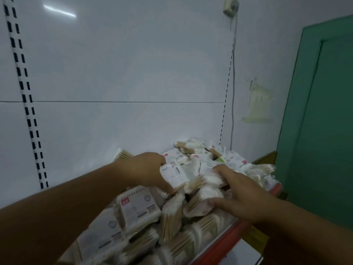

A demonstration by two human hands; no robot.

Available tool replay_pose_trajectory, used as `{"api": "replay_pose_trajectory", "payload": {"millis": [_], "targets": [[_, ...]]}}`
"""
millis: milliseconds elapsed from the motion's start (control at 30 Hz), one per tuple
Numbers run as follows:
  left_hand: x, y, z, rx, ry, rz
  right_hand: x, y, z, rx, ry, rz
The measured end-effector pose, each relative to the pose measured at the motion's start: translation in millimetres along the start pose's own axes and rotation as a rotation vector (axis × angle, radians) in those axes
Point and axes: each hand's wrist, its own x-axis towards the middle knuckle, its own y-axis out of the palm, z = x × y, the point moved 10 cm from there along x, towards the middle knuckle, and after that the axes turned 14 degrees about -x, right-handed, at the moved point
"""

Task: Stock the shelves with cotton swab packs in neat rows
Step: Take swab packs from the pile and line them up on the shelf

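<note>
the packs [137, 209] are seen heaped loosely on the shelf [225, 243], filling it from the near red rim back to the white back panel [124, 73]. no neat row can be made out yet; packs lie flat, on edge and slanted over one another, so the sorting is judged to be at an early stage.

the left hand [147, 169] is curled round one pack [172, 174], with fingers over its top edge and the thumb beneath. it is held at the middle of the heap with its label facing up, probably so that it can be lifted free and turned to face forward. the right hand [240, 196] is closed on a clump [204, 188] of packs just beside it, fingers spread on top and the thumb pressed in from below. this grasp seems meant to gather several at once or to keep the heap from sliding toward the rim while the single pack is drawn out.

each pack is a small clear plastic bag, tightly filled with wooden-stemmed swabs with white cotton tips. a white paper label with a red mark in one corner is carried on the face; its print is too blurred to be read. the bags look soft and slippery and are likely to shift when stacked.
</note>
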Motion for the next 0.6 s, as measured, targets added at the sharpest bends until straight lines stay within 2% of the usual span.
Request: {"api": "replay_pose_trajectory", "payload": {"millis": [133, 367, 600], "targets": [[2.1, -10.4, 6.7, -0.081, -0.03, -0.108, 21.1, 0.3, -11.4, 0.079, 0.016, 0.022], [-19.3, -28.8, 13.0, -0.147, -0.127, -0.252, 24.0, 0.8, -20.7, 0.312, -0.114, 0.103], [-39.4, -47.7, -6.7, -0.267, -0.19, -0.372, 16.8, -0.3, -30.9, 0.488, -0.172, 0.103]]}}
